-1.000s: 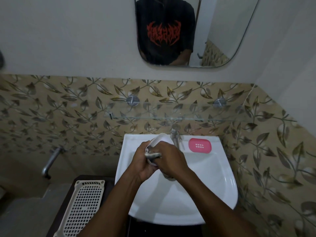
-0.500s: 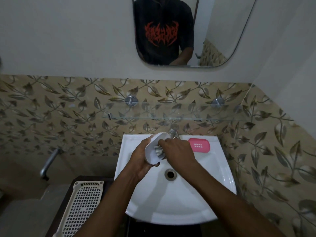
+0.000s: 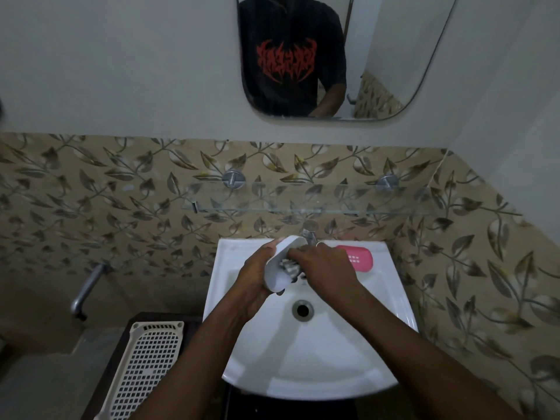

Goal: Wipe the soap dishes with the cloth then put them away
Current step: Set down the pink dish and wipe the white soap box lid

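- Head view: at far left a slotted basket [image 3: 145, 368] lies on a dark counter [image 3: 157, 316] just beside the sink [image 3: 318, 368]; no dish is in it.
- The left hand [image 3: 253, 281] grips the white dish [image 3: 277, 268] from the left, fingers curled round its edge. It holds the dish tilted up on end over the basin, near the tap [image 3: 309, 234].
- The cloth [image 3: 289, 267], grey and bunched, is pressed into the dish's hollow.
- The right hand [image 3: 325, 268] pinches the cloth in curled fingers and bears it against the dish.
- The pink dish [image 3: 359, 257] lies flat on the sink's back rim, just right of the right hand, untouched.
- The step in hand looks like wiping the first dish; nothing appears put away yet.
- The next move probably calls for working the cloth round the rest of the hollow and rim while the left hand holds firm. After that, the white dish goes down and the pink one comes up.
- Where the dishes belong, whether the basket or the glass shelf [image 3: 303, 207], I cannot tell.
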The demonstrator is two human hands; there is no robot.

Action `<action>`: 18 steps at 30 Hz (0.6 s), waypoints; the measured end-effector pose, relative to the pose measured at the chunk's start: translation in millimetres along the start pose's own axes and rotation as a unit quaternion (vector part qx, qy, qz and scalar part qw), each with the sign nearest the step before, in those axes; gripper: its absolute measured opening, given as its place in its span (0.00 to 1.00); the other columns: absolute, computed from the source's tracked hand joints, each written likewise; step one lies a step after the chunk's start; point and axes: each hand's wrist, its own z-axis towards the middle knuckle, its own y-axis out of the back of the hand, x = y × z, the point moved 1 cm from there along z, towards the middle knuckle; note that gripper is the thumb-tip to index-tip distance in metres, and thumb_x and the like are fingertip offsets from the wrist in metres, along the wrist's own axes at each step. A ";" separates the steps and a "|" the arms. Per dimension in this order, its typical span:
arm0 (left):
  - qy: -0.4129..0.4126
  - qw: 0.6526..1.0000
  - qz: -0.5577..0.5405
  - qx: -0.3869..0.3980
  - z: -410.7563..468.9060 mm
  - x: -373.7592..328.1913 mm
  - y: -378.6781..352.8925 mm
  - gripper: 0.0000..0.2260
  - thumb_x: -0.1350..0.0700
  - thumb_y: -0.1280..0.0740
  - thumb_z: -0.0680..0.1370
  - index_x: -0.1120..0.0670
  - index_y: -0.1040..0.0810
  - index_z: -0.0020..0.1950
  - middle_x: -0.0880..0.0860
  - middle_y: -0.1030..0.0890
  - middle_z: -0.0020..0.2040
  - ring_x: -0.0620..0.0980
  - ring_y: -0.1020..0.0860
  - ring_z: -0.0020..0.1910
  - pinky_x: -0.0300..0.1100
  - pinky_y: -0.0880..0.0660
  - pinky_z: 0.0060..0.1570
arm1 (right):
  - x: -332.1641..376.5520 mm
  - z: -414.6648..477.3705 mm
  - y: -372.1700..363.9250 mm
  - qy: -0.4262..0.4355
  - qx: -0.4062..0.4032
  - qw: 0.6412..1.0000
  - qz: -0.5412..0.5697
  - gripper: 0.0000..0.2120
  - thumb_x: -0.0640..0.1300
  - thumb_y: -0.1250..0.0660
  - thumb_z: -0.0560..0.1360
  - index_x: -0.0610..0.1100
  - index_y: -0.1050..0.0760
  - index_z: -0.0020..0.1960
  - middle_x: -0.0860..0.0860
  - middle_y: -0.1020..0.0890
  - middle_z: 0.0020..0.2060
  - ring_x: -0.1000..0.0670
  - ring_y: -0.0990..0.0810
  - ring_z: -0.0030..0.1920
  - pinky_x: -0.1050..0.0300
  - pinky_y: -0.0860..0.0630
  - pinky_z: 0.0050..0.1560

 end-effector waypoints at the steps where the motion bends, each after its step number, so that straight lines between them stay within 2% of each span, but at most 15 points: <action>1: 0.001 1.000 0.005 -0.003 1.8 -1.0 -2.9 0.15 0.53 0.48 0.84 0.54 0.28 0.66 0.59 0.23 0.59 0.55 0.22 0.47 0.36 0.24 0.29 | 2.4 -1.1 -0.2 -0.011 0.000 1.000 -0.010 0.09 0.43 0.27 0.67 0.53 0.21 0.45 0.51 0.20 0.34 0.46 0.22 0.32 0.59 0.44 0.26; 3: 0.004 0.999 0.012 -0.032 5.5 1.0 -2.9 0.13 0.53 0.43 0.83 0.56 0.24 0.60 0.59 0.23 0.58 0.53 0.22 0.47 0.39 0.22 0.39 | 10.3 -7.4 -5.6 -0.023 -0.003 1.000 0.015 0.13 0.43 0.25 0.67 0.52 0.21 0.49 0.51 0.19 0.37 0.46 0.20 0.35 0.58 0.37 0.27; 5: 0.010 0.997 0.015 -0.080 7.5 5.2 -2.1 0.13 0.52 0.42 0.82 0.57 0.21 0.55 0.58 0.21 0.56 0.54 0.21 0.44 0.40 0.25 0.42 | 22.8 -12.2 -7.9 -0.032 0.025 0.996 0.079 0.17 0.42 0.31 0.73 0.53 0.25 0.59 0.50 0.17 0.46 0.45 0.19 0.45 0.55 0.29 0.37; 6: -0.008 0.996 0.027 -0.089 8.3 8.0 -1.3 0.13 0.51 0.42 0.82 0.56 0.20 0.58 0.57 0.19 0.56 0.55 0.20 0.45 0.43 0.24 0.43 | 28.5 -14.4 -11.0 -0.041 0.028 0.992 0.119 0.17 0.42 0.33 0.74 0.54 0.27 0.61 0.50 0.17 0.49 0.45 0.19 0.48 0.54 0.26 0.41; 8: -0.065 0.993 0.045 -0.090 5.9 9.3 -1.2 0.14 0.50 0.41 0.82 0.49 0.21 0.63 0.55 0.18 0.57 0.55 0.19 0.52 0.50 0.21 0.52 | 37.8 -17.5 -16.8 -0.071 0.018 0.981 0.179 0.13 0.44 0.36 0.77 0.55 0.28 0.60 0.52 0.16 0.50 0.48 0.18 0.48 0.53 0.22 0.46; 9: -0.082 0.991 0.047 -0.091 4.1 8.1 -2.0 0.14 0.50 0.41 0.82 0.48 0.22 0.64 0.55 0.18 0.57 0.53 0.19 0.52 0.49 0.20 0.53 | 40.9 -17.1 -18.5 -0.097 0.020 0.973 0.211 0.10 0.46 0.37 0.77 0.54 0.28 0.58 0.52 0.16 0.49 0.48 0.19 0.48 0.54 0.22 0.46; 11: -0.107 0.988 0.067 -0.094 3.8 8.4 -1.8 0.15 0.50 0.42 0.82 0.48 0.23 0.66 0.56 0.17 0.51 0.49 0.18 0.44 0.42 0.20 0.47 | 43.1 -14.2 -18.2 -0.150 0.060 0.941 0.299 0.06 0.49 0.37 0.77 0.54 0.27 0.54 0.52 0.17 0.48 0.49 0.19 0.47 0.54 0.23 0.46; 12: -0.123 0.984 0.080 -0.099 1.8 9.2 -0.9 0.16 0.50 0.42 0.82 0.49 0.24 0.67 0.55 0.17 0.50 0.48 0.18 0.45 0.41 0.21 0.48 | 41.8 -12.0 -14.9 -0.176 0.075 0.913 0.360 0.05 0.50 0.38 0.77 0.53 0.26 0.53 0.52 0.17 0.48 0.50 0.19 0.47 0.53 0.22 0.48; 14: -0.144 0.979 0.105 -0.097 0.2 10.7 -1.3 0.17 0.46 0.41 0.81 0.47 0.24 0.67 0.51 0.18 0.59 0.50 0.20 0.59 0.48 0.26 0.62 | 35.5 -8.5 -11.4 -0.250 0.092 0.827 0.496 0.08 0.52 0.37 0.77 0.50 0.22 0.51 0.53 0.16 0.49 0.51 0.19 0.49 0.52 0.22 0.53; 15: -0.149 0.978 0.111 -0.092 -0.8 11.2 -1.9 0.18 0.44 0.41 0.79 0.47 0.24 0.67 0.50 0.20 0.63 0.50 0.23 0.63 0.51 0.29 0.67 | 32.4 -7.6 -10.7 -0.292 0.105 0.758 0.574 0.10 0.53 0.36 0.77 0.49 0.21 0.52 0.53 0.16 0.49 0.51 0.18 0.51 0.52 0.22 0.55; 17: -0.159 0.976 0.115 -0.092 -3.8 8.8 -5.1 0.19 0.44 0.41 0.78 0.46 0.24 0.66 0.49 0.21 0.65 0.49 0.24 0.65 0.53 0.30 0.68 | 30.9 -7.8 -11.8 -0.350 0.118 0.603 0.707 0.12 0.53 0.32 0.76 0.48 0.19 0.54 0.49 0.14 0.50 0.47 0.16 0.52 0.47 0.22 0.58; 18: -0.162 0.975 0.117 -0.092 -4.6 6.9 -6.9 0.19 0.44 0.41 0.78 0.46 0.23 0.66 0.49 0.21 0.65 0.49 0.24 0.64 0.53 0.30 0.68 | 32.6 -6.9 -11.8 -0.363 0.101 0.544 0.750 0.12 0.52 0.32 0.76 0.46 0.19 0.55 0.47 0.14 0.50 0.46 0.16 0.52 0.46 0.22 0.59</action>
